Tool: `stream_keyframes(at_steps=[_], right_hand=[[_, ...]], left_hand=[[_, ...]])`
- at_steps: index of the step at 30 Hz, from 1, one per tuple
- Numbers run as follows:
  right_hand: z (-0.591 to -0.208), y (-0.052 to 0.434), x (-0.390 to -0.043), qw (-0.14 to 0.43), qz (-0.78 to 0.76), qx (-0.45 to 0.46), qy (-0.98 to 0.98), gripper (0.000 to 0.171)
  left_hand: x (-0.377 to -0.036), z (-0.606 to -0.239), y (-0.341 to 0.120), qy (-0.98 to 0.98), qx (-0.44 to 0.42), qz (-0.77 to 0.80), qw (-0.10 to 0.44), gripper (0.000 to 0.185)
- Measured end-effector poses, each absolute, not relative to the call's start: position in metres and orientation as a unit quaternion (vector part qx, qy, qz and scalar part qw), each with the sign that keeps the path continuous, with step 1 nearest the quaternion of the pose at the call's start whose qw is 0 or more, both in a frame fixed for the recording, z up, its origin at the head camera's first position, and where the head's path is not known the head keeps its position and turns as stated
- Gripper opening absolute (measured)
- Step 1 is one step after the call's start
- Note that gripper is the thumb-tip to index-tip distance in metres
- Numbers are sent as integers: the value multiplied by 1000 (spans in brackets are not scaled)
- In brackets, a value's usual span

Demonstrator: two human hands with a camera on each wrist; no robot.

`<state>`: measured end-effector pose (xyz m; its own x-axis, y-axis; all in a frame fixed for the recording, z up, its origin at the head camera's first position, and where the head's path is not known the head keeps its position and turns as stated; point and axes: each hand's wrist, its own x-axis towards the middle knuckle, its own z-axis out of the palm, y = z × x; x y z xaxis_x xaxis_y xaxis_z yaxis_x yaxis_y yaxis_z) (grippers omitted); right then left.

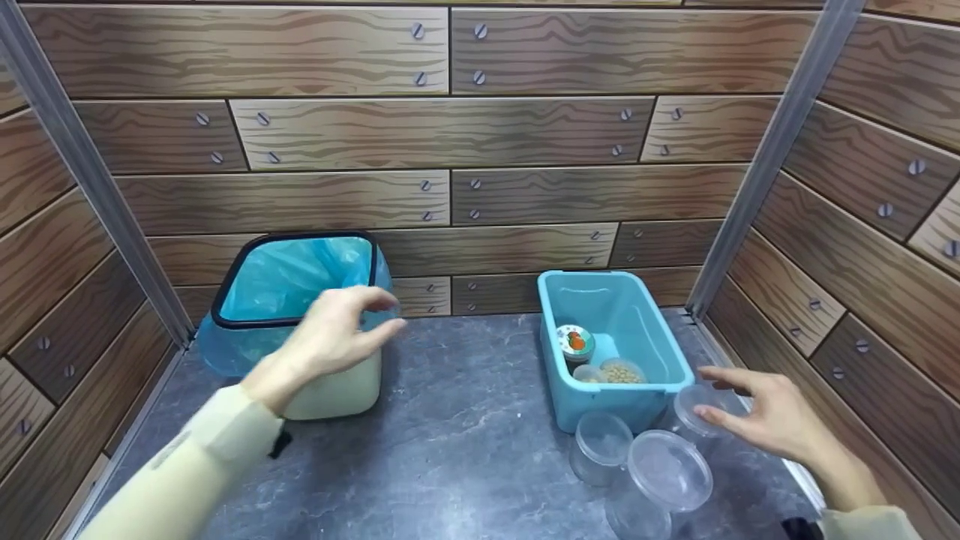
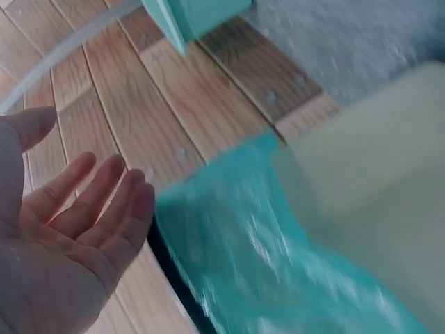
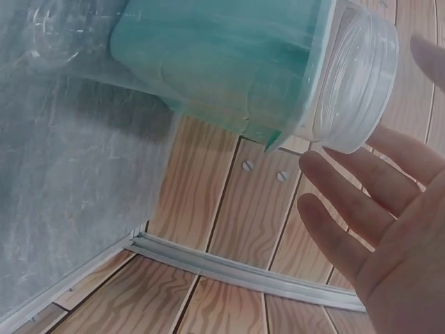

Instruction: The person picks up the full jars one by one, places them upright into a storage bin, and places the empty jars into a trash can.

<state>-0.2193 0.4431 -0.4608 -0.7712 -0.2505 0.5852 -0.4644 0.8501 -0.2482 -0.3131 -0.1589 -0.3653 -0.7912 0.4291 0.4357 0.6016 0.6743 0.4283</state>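
Our right hand (image 1: 776,420) hovers with fingers spread, just short of a clear jar (image 1: 696,409) beside the blue bin (image 1: 660,352); our left hand (image 1: 337,334), fingers relaxed, holds nothing.

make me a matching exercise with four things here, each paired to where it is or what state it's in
Things:
1. cream waste bin with blue bag liner
2. light blue plastic tub
3. clear round plastic jar
4. left hand

Places or states:
A. open, fingers relaxed, holding nothing
B. holds a red-topped jar and a container of beans
C. back left on the grey floor
D. just in front of the right hand's fingers

Pairs: 1-C, 2-B, 3-D, 4-A
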Motion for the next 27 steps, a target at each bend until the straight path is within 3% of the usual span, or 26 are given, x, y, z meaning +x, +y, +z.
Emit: stream_keyframes(at_steps=[8, 16, 19, 27], right_hand=[[-473, 452, -207, 228, 261, 175, -922, 63], [-487, 454, -203, 216, 307, 166, -912, 73], [-491, 451, -203, 215, 324, 157, -908, 73], [-502, 448, -201, 209, 371, 114, -898, 71]], left_hand=[[-305, -354, -214, -899, -250, -271, 237, 38], [-314, -361, -266, -924, -168, -215, 267, 60], [-318, -369, -283, -940, -141, -194, 244, 75], [-330, -381, -305, -976, -86, -176, 96, 119]])
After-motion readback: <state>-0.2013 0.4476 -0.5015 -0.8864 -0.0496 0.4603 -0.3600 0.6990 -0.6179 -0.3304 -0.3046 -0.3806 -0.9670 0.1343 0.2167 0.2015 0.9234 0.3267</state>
